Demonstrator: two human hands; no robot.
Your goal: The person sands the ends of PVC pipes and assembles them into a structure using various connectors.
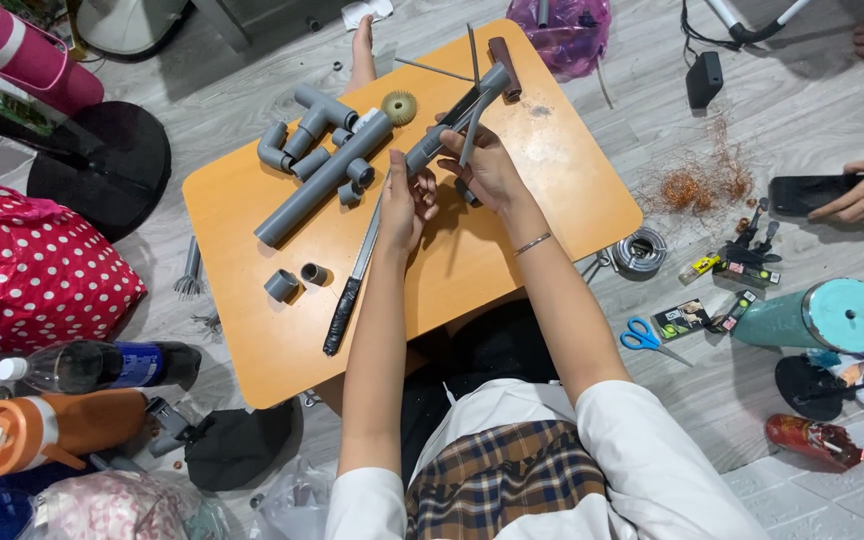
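Gripping a grey pipe (452,125) over the tabletop (472,260), the left hand (407,200) clamps its lower end while the right hand (487,165) closes around a thin rod (470,120); lining them up seems next.

A low orange table (512,250) sits mid-frame on a grey plank floor (812,110); on its upper left lie a long grey pipe (322,180), a cluster of grey pipe fittings (307,130) and a yellow ribbed disc (399,107), with two short grey couplings (295,280) and a long black-handled blade (352,280) lower down. On the floor at right lie tangled copper wire (697,185), a wire coil (640,250) and blue scissors (647,338).
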